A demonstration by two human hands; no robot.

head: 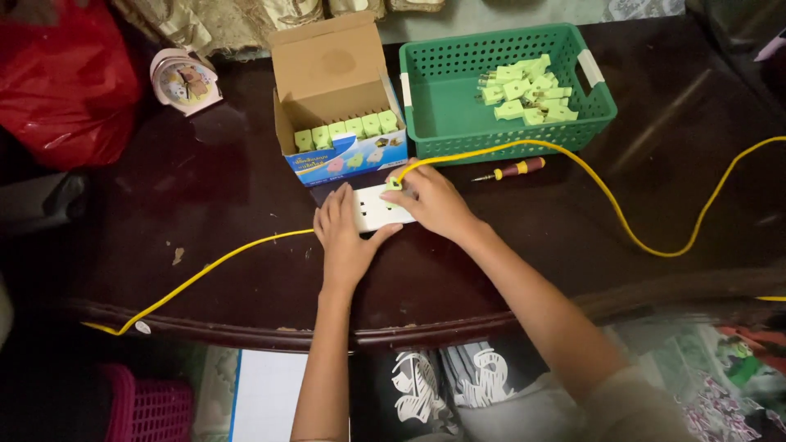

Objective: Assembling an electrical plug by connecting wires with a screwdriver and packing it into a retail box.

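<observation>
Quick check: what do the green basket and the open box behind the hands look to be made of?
Green basket: looks like moulded plastic, slightly glossy, with a regular grid of holes in its walls and floor. Open box: looks like cardboard, with a dull brown inside, creased flaps and a glossy printed front.

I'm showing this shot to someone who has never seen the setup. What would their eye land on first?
Probably the bright yellow cable snaking across the dark wooden table to the centre, where the left hand steadies a white power strip and the right hand presses a pale green plug onto it. Next, the green plastic basket of pale green plugs at the top, beside an open cardboard box.
</observation>
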